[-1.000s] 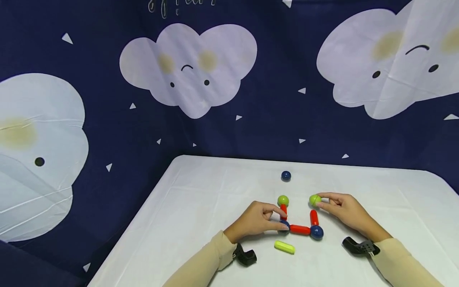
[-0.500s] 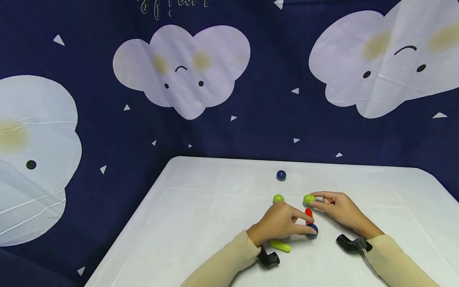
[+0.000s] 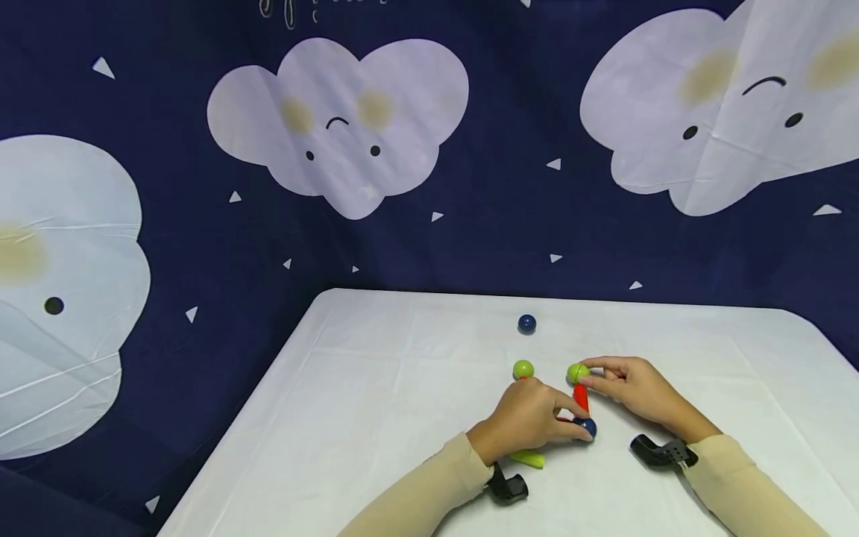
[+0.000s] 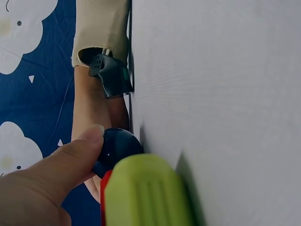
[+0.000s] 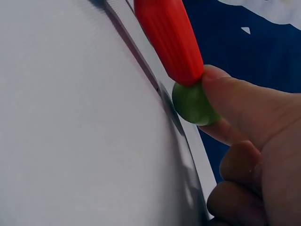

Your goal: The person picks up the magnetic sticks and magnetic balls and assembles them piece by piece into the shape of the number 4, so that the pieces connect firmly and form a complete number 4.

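Note:
My left hand [image 3: 530,419] pinches a blue ball [image 3: 587,428] at the near right corner of a build of balls and rods. From that ball a red rod [image 3: 581,400] runs away from me to a green ball [image 3: 577,374], which my right hand [image 3: 627,386] holds between thumb and finger. In the right wrist view the red rod's end [image 5: 176,47] meets the green ball [image 5: 195,103]. A second green ball [image 3: 523,370] tops the left side, whose rod and corner are mostly hidden behind my left hand.
Under my left wrist lies a loose yellow-green rod [image 3: 528,459], large in the left wrist view. A lone blue ball [image 3: 526,324] sits farther back on the white table [image 3: 403,358]. Behind hangs a dark blue cloth [image 3: 510,224] with clouds.
My left hand has moved right from the left blue corner ball to the right one. The gap between the right red rod and the green ball in my right hand has closed.

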Tool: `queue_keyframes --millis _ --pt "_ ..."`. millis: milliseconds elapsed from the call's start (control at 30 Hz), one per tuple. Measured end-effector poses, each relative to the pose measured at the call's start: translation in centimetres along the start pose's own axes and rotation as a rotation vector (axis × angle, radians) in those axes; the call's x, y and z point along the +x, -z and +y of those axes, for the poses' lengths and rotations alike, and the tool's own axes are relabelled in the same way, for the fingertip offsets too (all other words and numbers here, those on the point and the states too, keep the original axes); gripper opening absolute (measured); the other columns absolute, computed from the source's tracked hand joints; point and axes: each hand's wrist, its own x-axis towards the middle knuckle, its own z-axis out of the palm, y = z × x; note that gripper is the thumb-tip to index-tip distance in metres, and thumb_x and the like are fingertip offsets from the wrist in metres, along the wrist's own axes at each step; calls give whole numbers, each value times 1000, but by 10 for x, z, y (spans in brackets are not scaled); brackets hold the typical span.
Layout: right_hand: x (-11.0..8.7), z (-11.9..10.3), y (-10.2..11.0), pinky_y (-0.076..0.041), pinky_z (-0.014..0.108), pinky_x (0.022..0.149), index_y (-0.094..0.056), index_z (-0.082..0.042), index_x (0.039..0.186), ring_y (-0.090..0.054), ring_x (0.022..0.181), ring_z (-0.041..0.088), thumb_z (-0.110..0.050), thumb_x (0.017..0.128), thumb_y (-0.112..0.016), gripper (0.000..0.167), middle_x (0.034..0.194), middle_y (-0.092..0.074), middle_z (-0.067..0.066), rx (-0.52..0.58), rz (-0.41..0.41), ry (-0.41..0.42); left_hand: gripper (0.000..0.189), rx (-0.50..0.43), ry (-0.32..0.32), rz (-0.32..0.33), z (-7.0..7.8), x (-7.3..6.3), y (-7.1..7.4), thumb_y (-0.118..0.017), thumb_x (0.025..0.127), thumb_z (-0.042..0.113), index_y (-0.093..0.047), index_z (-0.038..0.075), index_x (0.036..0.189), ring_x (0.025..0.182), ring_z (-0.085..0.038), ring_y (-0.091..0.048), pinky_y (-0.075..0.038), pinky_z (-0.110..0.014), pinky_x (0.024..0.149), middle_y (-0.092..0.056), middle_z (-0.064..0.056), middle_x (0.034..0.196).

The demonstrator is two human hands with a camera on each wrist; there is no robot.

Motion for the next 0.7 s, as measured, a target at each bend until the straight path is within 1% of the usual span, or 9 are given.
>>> queue_keyframes --millis 200,367,467,700 --pt "0 -3 3 -30 28 49 -76 -16 118 -36 53 6 -40 92 -77 35 60 -38 -8 -23 -40 8 28 7 8 4 0 -1 0 -83 81 53 -83 34 102 48 9 -32 -29 -11 46 -66 25 69" --pt "1 -3 5 -30 28 49 -76 -16 118 -36 54 6 -40 93 -76 35 60 -38 -9 -45 -45 9 29 10 5 4 1 0 0 -83 81 53 -83 34 102 49 9 -33 -29 -11 46 -68 24 72" --pt "2 -3 4 -30 28 49 -76 -14 118 -36 54 6 -39 93 -76 35 60 -38 -9 -45 -38 14 28 15 4 7 0 0 0 -83 81 53 -83 34 102 48 9 -32 -29 -11 46 -68 24 71" --pt "2 -1 0 -30 28 48 -76 -14 118 -36 54 5 -38 93 -77 35 61 -39 -9 -24 -30 20 29 17 13 2 0 -1 0 -83 81 53 -83 33 102 46 8 -31 -28 -12 45 -57 25 59"
